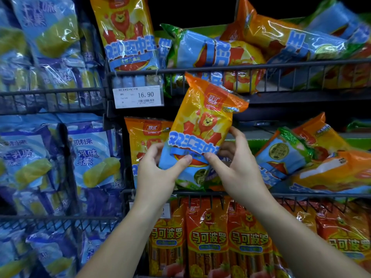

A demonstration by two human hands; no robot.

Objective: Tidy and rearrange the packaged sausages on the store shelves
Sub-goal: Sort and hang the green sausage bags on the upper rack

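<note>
**Shelf Check: One Sausage Pack Held in Both Your Hands**

Black wire shelving [281, 66] fills the view in tiers, stocked with glossy packaged goods. Reference landmark: the white price tag [138, 96] reading 16.90, clipped to the front rail of the upper tier.

1. You hold an orange-and-blue lion-print sausage pack [200, 133] just below and to the right of the price tag, in front of the shelving. It is tilted, its crimped top leaning right and overlapping the rail that carries the tag. Whether its lower end touches the tier beneath cannot be told.

2. Your left hand [158, 173], below the tag, grips the pack's lower left edge, with the thumb pressed on the front and the fingers curled behind. Your right hand [239, 169], further right, grips the lower right edge the same way. Both hands are closed firmly on the pack.

3. Directly above the tag, a matching upright pack [128, 35] stands in the upper tier. To the right of the tag on that tier lies a loose heap of packs [220, 55], overlapping at odd angles.

4. Directly below the tag, a second upright pack [144, 141] stands behind your left hand. Far to the lower right of the tag, tumbled packs [301, 157] lie across one another.

5. Well below the tag, red-orange stick sausage packs [208, 237] stand side by side.

6. Left of the tag, blue-and-yellow packs [88, 155] fill the neighbouring bay; their contents cannot be determined.
</note>
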